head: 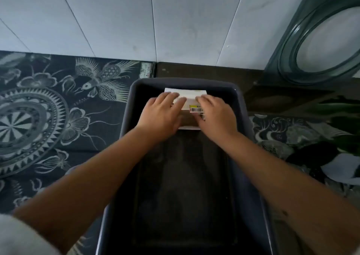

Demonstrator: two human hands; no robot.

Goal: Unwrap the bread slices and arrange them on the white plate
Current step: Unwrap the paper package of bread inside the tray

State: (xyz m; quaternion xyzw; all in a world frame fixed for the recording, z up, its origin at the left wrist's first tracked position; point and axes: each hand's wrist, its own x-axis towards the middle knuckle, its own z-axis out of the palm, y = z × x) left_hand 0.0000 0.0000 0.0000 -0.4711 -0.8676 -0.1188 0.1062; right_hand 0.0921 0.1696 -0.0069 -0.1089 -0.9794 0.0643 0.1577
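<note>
Both hands (191, 112) on wrapped bread (190, 99)

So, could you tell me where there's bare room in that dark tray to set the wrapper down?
The tray floor is bare from the package's near edge towards the person, between the two forearms. The far end is crowded: the wrapped package lies there under the left hand and right hand. Only narrow strips separate it from the side walls.

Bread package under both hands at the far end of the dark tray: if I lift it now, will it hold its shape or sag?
The bread package looks flat and boxy, so probably light. Its wrap seems thin, so it may sag and crush under a hard squeeze. It lies flat on the tray, unlikely to roll. Left hand and right hand rest on top.
</note>
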